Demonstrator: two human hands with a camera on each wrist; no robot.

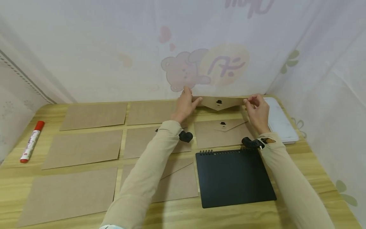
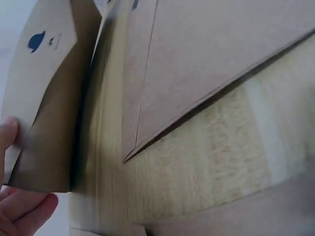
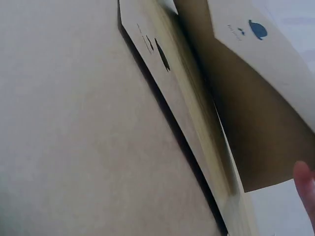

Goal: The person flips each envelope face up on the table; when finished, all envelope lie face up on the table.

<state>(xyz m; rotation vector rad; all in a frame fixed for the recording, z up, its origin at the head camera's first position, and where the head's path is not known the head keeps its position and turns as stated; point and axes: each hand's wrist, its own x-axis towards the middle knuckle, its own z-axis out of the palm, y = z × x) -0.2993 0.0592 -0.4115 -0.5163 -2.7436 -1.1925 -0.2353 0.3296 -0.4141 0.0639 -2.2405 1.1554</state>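
Both hands hold a brown kraft envelope (image 1: 208, 101) raised at the back of the table, its pointed flap with a printed black hat facing forward. My left hand (image 1: 185, 105) pinches its left end; in the left wrist view the thumb (image 2: 7, 132) lies on the front and fingers are behind. My right hand (image 1: 258, 111) pinches the right end between thumb and fingers. In the right wrist view a fingertip (image 3: 302, 177) shows at the envelope's edge. Just in front lies another hat-printed envelope (image 1: 206, 135), flap side up.
Several more brown envelopes (image 1: 83, 149) lie in rows at left and middle, partly under my left arm. A black spiral notebook (image 1: 234, 181) lies front right. A white flat box (image 1: 281, 121) stands beyond my right hand. A red-capped marker (image 1: 32, 143) lies far left. A curtain (image 1: 114, 47) hangs behind.
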